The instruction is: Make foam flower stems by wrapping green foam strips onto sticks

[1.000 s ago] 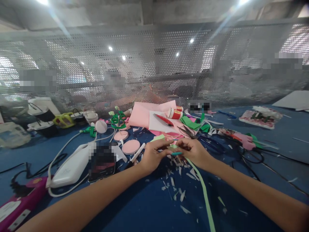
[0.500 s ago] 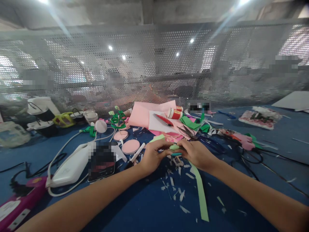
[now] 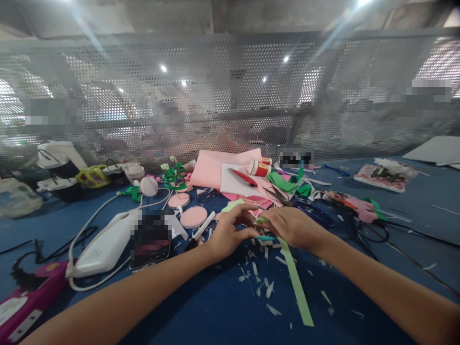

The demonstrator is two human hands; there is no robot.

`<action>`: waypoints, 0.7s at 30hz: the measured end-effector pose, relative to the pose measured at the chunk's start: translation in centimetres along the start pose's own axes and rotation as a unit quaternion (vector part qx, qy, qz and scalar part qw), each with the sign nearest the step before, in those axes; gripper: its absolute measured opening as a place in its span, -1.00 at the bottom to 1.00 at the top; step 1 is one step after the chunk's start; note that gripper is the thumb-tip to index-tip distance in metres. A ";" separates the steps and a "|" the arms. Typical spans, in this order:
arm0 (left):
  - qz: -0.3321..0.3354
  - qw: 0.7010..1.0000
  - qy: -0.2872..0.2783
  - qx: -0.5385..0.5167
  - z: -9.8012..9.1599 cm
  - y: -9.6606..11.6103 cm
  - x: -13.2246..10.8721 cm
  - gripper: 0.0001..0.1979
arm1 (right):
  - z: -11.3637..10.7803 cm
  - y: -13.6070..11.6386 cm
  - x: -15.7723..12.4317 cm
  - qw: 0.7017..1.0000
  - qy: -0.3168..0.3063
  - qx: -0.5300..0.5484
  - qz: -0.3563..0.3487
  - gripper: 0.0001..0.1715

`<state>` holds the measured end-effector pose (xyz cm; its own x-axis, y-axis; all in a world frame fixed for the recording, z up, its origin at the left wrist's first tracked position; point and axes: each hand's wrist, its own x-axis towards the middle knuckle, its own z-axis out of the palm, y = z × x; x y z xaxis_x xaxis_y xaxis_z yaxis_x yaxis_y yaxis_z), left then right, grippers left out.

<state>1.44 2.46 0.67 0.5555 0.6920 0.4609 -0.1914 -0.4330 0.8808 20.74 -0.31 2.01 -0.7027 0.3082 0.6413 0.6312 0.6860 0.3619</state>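
Note:
A pale green paper strip (image 3: pixel 296 282) hangs from my right hand (image 3: pixel 294 227) and trails over the blue tabletop toward me. The strip's upper end is pinched in the right fingers, partly hidden by them. My left hand (image 3: pixel 228 232) is close beside it, thumb and forefinger parted in a curve. A long teal nail tips the left thumb. Behind the left fingers lies another pale green paper piece (image 3: pixel 232 205). White paper scraps (image 3: pixel 270 289) are scattered below both hands.
Ahead are pink paper (image 3: pixel 208 168), a red cutter (image 3: pixel 242 177) and scissors (image 3: pixel 278 195). A phone (image 3: pixel 150 242), white power bank (image 3: pixel 104 247), purple power strip (image 3: pixel 32 302) and cables lie left. A paper plant (image 3: pixel 175 179) stands near pink discs (image 3: pixel 194 217). A perforated metal screen (image 3: pixel 230 96) rises behind.
My left thumb and forefinger have parted, its thumb moving down. The green strip's upper end is now in my right hand alone, and its hanging tail has shifted slightly right.

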 end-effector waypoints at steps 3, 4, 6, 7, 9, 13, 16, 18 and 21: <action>-0.016 0.999 0.007 -0.040 0.4 0.5 0.1 -0.59 | 0.1 -0.2 -0.1 1.000 0.008 0.011 0.005 -0.75; -0.025 0.998 0.013 -0.049 0.5 0.7 0.2 -0.64 | 0.1 -0.2 -0.1 1.000 0.010 0.016 0.005 -0.76; -0.053 0.996 0.014 -0.066 0.7 0.8 0.4 -0.67 | 0.2 -0.4 -0.3 1.000 0.010 0.023 0.004 -0.77; -0.072 0.995 0.008 -0.072 0.7 0.7 0.5 -0.66 | 0.3 -0.4 -0.3 1.000 0.011 0.024 0.003 -0.78; -0.103 0.991 -0.012 -0.084 0.7 0.4 0.7 -0.67 | 0.4 -0.4 -0.5 1.000 0.013 0.019 0.001 -0.79; -0.115 0.987 -0.029 -0.105 0.4 -0.5 0.8 -0.70 | 0.4 -0.3 -0.6 1.000 0.016 0.013 -0.018 -0.83; -0.126 0.984 -0.046 -0.117 0.3 -0.7 0.7 -0.67 | 0.4 -0.2 -0.5 0.999 0.024 0.032 -0.025 -0.85; -0.154 0.977 -0.076 -0.125 0.2 -0.6 0.7 -0.64 | 0.3 -0.2 -0.4 0.998 0.037 0.048 -0.032 -0.85; -0.194 0.963 -0.097 -0.162 0.0 -0.4 0.7 -0.62 | 0.3 -0.3 -0.4 0.996 0.055 0.062 -0.041 -0.83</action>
<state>1.92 3.08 0.63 0.7707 0.6310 0.0888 -0.1632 0.0608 0.9847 20.72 -0.42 1.49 -0.7053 0.1782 0.6862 0.5231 0.7841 0.3341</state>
